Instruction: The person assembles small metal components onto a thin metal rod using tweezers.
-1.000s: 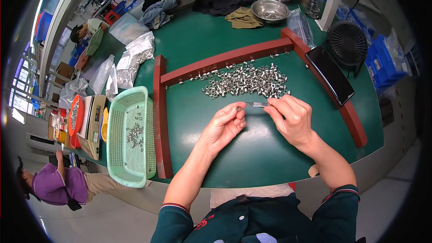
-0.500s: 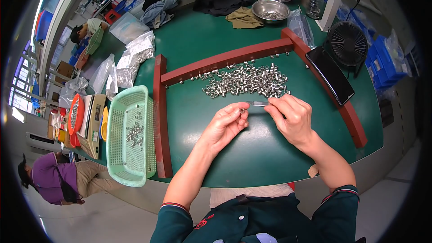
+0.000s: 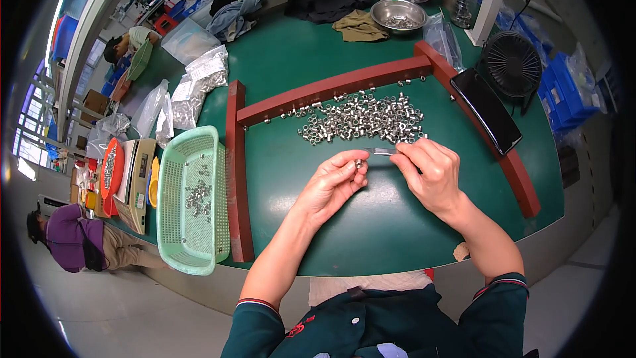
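My left hand (image 3: pixel 329 184) pinches a small shiny metal ring-shaped part (image 3: pixel 359 164) between thumb and fingertips. Just to its right, my right hand (image 3: pixel 434 176) grips a small knife (image 3: pixel 379 151), its narrow silver blade pointing left at my left fingertips. Whether the blade touches the part is too small to tell. Beyond both hands lies a heap of similar metal parts (image 3: pixel 364 118) on the green table (image 3: pixel 358 245). The heap sits inside a dark red three-sided frame (image 3: pixel 338 87).
Left of the frame stands a light green plastic basket (image 3: pixel 189 242) with some metal parts inside. Farther left are a scale (image 3: pixel 138 185) and a red bowl (image 3: pixel 112 169). A phone (image 3: pixel 487 109) rests on the frame's right bar, near a black fan (image 3: pixel 510 63). A steel bowl (image 3: pixel 399 16) stands behind.
My left hand has shifted very slightly right, and the metal part in it has turned a little. My right hand stays almost still. At far left, a person in purple has moved.
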Available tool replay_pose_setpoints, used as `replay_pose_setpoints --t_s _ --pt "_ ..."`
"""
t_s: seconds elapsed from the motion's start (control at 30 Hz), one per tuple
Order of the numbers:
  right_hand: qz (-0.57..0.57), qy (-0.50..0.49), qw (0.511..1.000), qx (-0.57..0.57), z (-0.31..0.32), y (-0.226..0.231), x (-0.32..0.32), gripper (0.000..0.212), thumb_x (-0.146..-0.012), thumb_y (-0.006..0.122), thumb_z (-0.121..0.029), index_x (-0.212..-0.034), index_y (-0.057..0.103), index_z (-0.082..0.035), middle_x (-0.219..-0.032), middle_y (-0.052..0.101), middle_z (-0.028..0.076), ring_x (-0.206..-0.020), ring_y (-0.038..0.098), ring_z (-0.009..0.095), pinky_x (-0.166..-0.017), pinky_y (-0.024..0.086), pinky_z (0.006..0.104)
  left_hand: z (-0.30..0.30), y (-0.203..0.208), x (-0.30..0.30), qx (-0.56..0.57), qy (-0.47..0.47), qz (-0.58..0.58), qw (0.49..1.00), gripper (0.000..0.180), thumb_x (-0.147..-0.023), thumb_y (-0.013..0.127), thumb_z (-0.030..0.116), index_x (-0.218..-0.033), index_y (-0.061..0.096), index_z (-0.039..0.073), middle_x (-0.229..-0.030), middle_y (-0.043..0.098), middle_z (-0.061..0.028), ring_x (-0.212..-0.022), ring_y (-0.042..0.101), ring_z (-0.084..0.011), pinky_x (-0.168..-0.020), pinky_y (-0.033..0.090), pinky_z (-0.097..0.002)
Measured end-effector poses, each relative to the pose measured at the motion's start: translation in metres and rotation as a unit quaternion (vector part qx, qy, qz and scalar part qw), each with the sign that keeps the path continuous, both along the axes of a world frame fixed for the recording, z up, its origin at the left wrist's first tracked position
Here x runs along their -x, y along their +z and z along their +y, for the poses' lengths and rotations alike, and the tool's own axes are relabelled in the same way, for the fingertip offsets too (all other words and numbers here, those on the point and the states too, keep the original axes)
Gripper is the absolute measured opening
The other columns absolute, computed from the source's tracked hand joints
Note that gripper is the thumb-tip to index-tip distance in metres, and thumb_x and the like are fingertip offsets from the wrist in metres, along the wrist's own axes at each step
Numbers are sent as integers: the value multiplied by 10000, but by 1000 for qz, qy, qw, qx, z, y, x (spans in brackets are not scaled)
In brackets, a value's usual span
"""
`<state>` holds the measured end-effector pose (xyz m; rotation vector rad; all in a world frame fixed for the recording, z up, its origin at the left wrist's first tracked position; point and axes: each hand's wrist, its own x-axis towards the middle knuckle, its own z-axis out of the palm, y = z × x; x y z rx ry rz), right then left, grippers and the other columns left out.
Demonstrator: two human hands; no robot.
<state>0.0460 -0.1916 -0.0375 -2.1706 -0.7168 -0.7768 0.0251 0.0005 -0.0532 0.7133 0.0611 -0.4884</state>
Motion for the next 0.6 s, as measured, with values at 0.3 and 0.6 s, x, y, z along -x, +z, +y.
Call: replay_pose_setpoints --t_s 0.3,0.6 --pt "9 -4 1000 -3 -1 0 -1 158 -655 698 -115 -746 601 -29 -618 543 55 -532 547 210 -477 427 311 0 0 1 -21 0 -2 1000 228 -807 596 103 -1014 554 17 -808 526 -42 -728 504 -97 -746 431 -259" --pt "13 -13 1000 1 -2 -1 -2 150 -660 698 -122 -740 603 -36 -616 546 52 -533 550 211 -475 427 310 0 2 1 -43 11 1 999 173 -785 607 60 -952 567 37 -849 550 -66 -750 527 -116 -763 451 -271"
